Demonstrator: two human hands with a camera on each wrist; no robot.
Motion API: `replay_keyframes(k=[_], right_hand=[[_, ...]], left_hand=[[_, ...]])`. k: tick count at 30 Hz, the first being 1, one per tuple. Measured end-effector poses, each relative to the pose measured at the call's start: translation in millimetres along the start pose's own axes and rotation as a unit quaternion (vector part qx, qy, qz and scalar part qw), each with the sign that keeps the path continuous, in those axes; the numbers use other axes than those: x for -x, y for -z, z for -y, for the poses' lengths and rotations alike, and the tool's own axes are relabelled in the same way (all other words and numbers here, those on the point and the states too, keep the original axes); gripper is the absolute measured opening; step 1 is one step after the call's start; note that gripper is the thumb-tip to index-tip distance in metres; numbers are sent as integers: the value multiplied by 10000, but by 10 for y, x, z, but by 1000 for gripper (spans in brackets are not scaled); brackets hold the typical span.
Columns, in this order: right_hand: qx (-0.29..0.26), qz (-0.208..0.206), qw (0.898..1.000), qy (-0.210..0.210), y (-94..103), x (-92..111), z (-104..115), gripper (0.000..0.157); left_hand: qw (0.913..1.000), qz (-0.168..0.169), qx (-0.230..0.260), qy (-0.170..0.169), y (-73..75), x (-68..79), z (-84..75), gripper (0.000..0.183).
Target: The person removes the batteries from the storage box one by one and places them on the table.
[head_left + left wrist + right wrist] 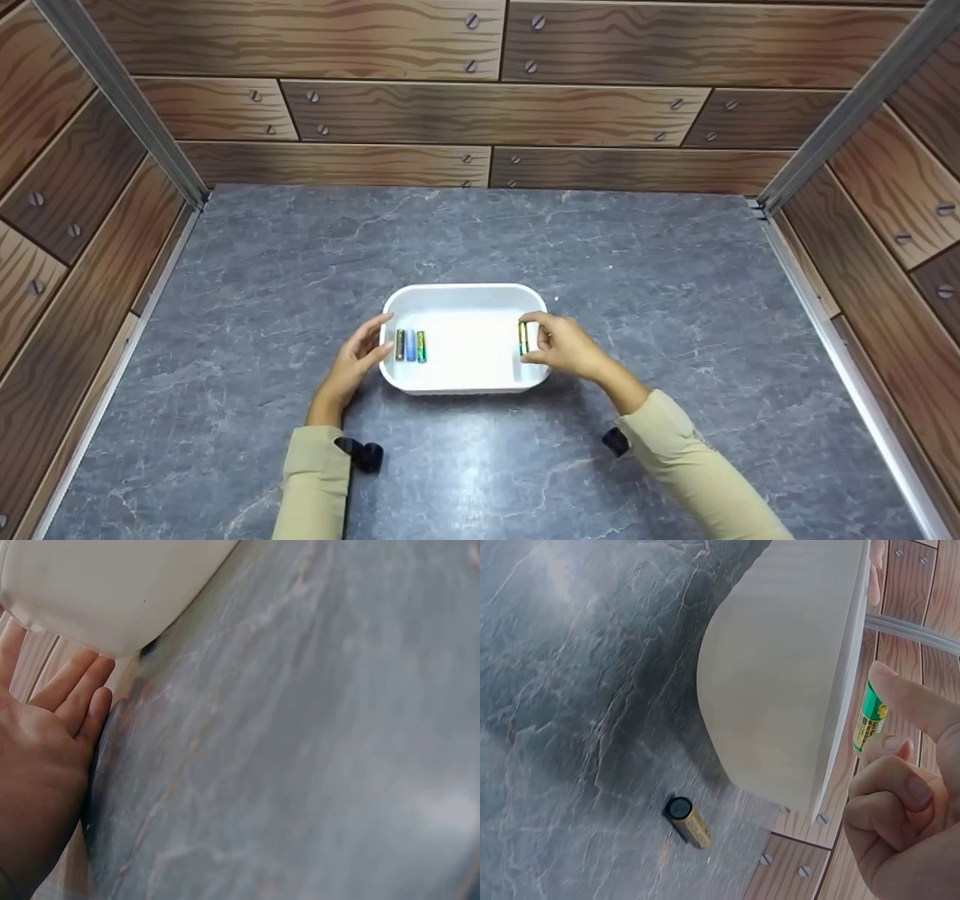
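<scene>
A white plastic tub stands on the grey marbled table. Three AA-type batteries lie side by side along its left end: a dark one, a blue one and a green one. My left hand rests at the tub's left rim, its fingers mostly straight in the left wrist view. With thumb and index finger, my right hand pinches a green battery by its ends, over the tub's right end. The other right fingers are curled in.
Another battery, black and gold, lies on the table beside the tub in the right wrist view; the head view does not show it. Wood-patterned walls enclose the table at the back and both sides, with metal posts at the corners.
</scene>
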State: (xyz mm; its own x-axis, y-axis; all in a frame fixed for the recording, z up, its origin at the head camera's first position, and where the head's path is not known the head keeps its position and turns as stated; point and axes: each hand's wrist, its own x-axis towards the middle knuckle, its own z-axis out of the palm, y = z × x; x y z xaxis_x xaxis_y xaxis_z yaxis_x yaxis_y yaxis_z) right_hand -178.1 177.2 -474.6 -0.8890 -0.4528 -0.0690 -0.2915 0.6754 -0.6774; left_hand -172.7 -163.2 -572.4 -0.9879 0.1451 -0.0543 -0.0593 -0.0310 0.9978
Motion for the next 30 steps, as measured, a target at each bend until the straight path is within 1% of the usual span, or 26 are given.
replay_keyframes(k=[5,8,13,20,24,27,30], right_hand=[[19,-147,9999,-7,50,19,-65,55],[-63,-186,9998,-63,76,29,-93,55],[-118,-266,9996,-1,104,49,-156,55],[-310,-234,9992,-55,146,85,-237,57],[-398,-211,9987,-233,181,111,-264,58],[-410,-177,9984,-340,201,132,-288,59],[-344,-184,9988,-295,219,155,-321,57]], left_hand=[[10000,1,29,8,1,-2,-2,52],[10000,-8,22,29,3,-1,-4,52],[10000,-4,-5,32,3,-1,1,53],[10000,-29,10,30,-2,-8,-1,53],[10000,29,35,9,-4,-10,1,53],[9999,41,120,21,-2,-5,3,53],[9999,12,103,28,-2,-5,1,53]])
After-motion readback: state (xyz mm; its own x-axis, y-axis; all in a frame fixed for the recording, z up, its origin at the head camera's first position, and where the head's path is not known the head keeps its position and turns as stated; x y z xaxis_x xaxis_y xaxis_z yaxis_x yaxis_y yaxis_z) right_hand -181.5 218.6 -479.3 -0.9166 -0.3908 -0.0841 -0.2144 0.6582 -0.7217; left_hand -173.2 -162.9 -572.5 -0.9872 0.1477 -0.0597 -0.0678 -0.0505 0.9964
